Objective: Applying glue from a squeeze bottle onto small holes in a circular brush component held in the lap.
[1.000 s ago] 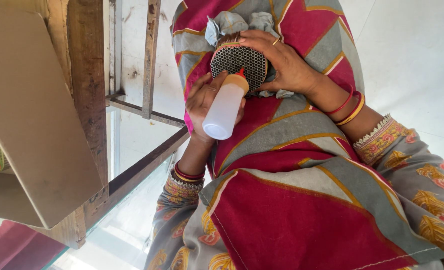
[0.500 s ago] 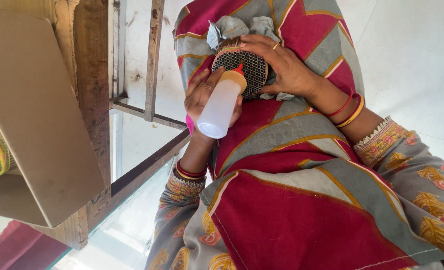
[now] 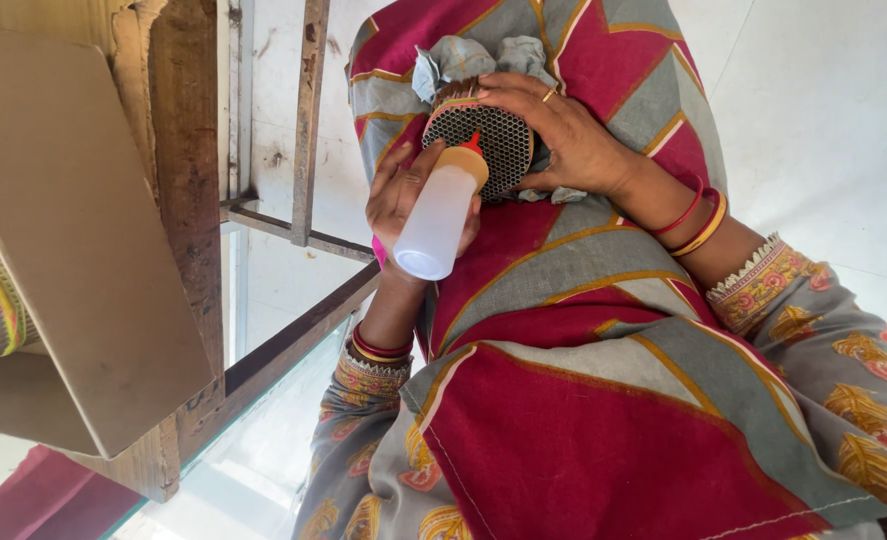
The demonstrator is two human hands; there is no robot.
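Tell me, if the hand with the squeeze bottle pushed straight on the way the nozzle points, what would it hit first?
The left hand aims the white squeeze bottle up-right; its red tip seems to be already against the round honeycomb mesh disc that the right hand steadies.

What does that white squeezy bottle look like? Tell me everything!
The white translucent plastic squeeze bottle has a tan cap and a small red pointed nozzle. The left hand grips its body, tilted. Its tip touches the round black honeycomb mesh disc, which the right hand holds over red and grey cloth.
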